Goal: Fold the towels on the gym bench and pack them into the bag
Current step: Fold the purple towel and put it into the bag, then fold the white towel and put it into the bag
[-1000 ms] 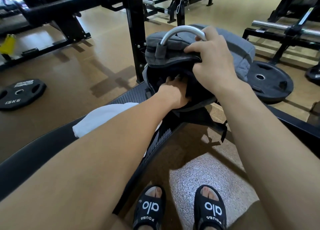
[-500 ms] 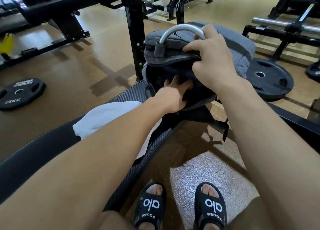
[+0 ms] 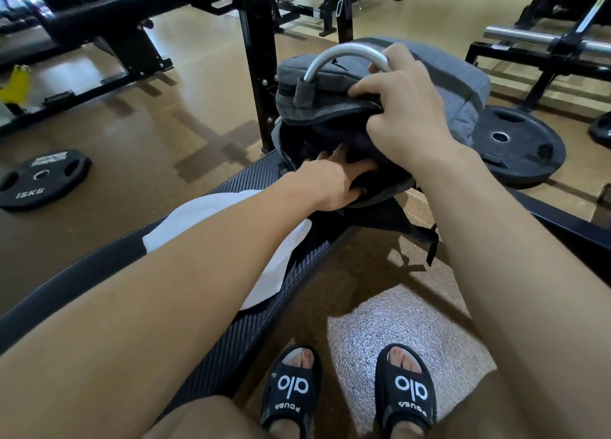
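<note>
Towel lies white on the bench, just behind the left hand, whose fingers are hidden inside the bag; right hand clutches the bag's flap.

- One view only, from a wide-angle camera worn on the person's head, so no second view shares any part of the scene
- It faces forward and steeply down, along both forearms to the bag on the bench
- Forearms sit near the lens; sandalled feet fill the near edge
- Gym floor and weight plates lie far, lines bowed towards the edges
</note>
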Demonstrator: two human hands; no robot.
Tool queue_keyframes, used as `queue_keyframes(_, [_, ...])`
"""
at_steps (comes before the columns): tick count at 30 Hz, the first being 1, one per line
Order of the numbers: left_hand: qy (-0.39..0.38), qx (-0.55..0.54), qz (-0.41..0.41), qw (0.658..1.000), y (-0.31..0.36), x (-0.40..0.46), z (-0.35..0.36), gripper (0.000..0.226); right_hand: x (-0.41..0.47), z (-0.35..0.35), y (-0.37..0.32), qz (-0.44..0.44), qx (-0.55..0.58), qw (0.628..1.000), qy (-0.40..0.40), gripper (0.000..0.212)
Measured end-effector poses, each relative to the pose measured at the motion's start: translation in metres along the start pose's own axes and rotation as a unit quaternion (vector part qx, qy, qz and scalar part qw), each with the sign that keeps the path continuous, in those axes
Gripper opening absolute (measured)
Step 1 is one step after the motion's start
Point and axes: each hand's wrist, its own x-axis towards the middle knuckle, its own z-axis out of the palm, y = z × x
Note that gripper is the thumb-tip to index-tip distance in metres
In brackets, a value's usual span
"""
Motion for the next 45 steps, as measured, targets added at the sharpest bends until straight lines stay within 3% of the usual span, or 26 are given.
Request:
queue_keyframes(3, [0.048, 0.073, 0.023, 0.996, 0.003, -0.001, -0.007, 0.050, -0.001, 0.000, 0.000, 0.002, 0.000, 1.000, -0.004, 0.050])
queue_keyframes(5, [0.123, 0.119, 0.015, 0.985, 0.004, -0.001, -0.014, 0.044, -0.001, 0.000, 0.000, -0.001, -0.001, 1.000, -0.006, 0.049])
queue_keyframes(8, [0.194, 0.124, 0.008, 0.973, 0.006, 0.002, -0.021, 0.044, -0.001, -0.001, 0.000, 0.000, -0.003, 1.000, -0.006, 0.048])
queue_keyframes(13, [0.083, 0.068, 0.019, 0.994, 0.002, 0.016, -0.007, 0.070, -0.002, 0.001, -0.001, -0.002, -0.011, 1.000, -0.007, 0.048])
queue_keyframes(22, [0.031, 0.008, 0.008, 0.999, -0.026, 0.006, 0.005, 0.071, -0.011, 0.011, 0.000, -0.026, -0.021, 0.999, -0.033, 0.047])
queue_keyframes(26, [0.038, 0.074, -0.006, 0.996, -0.037, -0.031, -0.001, 0.063, -0.023, 0.016, -0.001, -0.051, -0.049, 0.995, -0.068, 0.046])
queue_keyframes(31, [0.078, 0.003, 0.008, 0.997, -0.036, -0.116, -0.008, 0.043, -0.039, 0.009, -0.010, -0.055, -0.101, 0.989, -0.092, 0.054])
queue_keyframes(35, [0.064, -0.011, -0.061, 0.996, -0.037, -0.184, -0.016, 0.039, -0.059, 0.002, -0.039, -0.113, -0.104, 0.985, -0.078, 0.061])
queue_keyframes(37, [0.048, -0.027, -0.109, 0.992, -0.040, -0.210, -0.020, 0.039, -0.067, 0.002, -0.057, -0.140, -0.074, 0.981, -0.112, 0.056])
queue_keyframes(40, [0.031, -0.061, -0.172, 0.983, -0.043, -0.234, -0.023, 0.040, -0.078, 0.015, -0.082, -0.151, -0.018, 0.962, -0.226, 0.054])
queue_keyframes(45, [-0.027, -0.085, -0.198, 0.976, -0.043, -0.249, -0.019, 0.056, -0.096, 0.040, -0.114, -0.160, -0.001, 0.919, -0.359, 0.056])
